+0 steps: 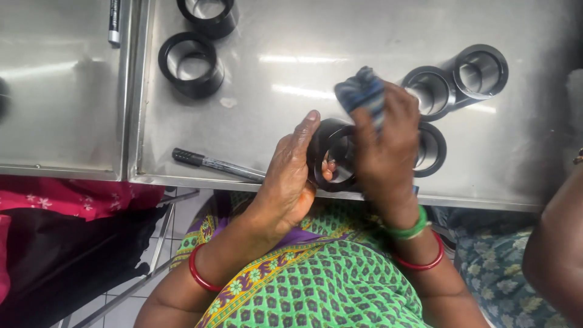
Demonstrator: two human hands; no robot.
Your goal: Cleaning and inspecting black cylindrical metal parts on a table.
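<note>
Steel surface spread wide, black rings standing at 11 and 2 o'clock. Left hand wrapped around a black ring tipped on edge at centre, near the front edge. Right hand pinching a blue cloth against it. Best gripped firmly, cloth pressed along the inner wall. Marker lying at 9 o'clock.

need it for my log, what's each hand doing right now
Left hand: closed on a black ring.
Right hand: closed on a blue cloth.
</note>
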